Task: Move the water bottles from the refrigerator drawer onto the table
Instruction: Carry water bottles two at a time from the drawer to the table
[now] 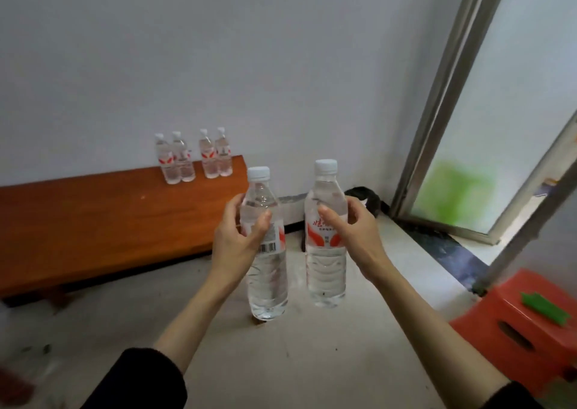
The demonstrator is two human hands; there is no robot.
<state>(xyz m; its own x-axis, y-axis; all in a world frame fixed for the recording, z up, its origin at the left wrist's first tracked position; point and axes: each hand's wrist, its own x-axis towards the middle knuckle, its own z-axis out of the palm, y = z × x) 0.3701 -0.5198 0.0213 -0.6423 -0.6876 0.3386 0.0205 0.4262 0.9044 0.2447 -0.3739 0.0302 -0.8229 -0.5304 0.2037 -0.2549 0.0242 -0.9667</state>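
Left hand (pixel 237 240) grips one water bottle (pixel 265 252), right hand (pixel 352 230) grips a second bottle (pixel 326 240); both upright, carried over bare floor. Risk: wet plastic could slip from my curled fingers. Four bottles (pixel 193 157) stand at the table's (pixel 93 221) far right corner, against a grey wall.

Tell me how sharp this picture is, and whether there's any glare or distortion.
Head view: soft throughout, the four bottles on the table blurriest; the bottle in the left hand shows a readable barcode; window is washed out bright; its frame bows from wide-angle distortion.
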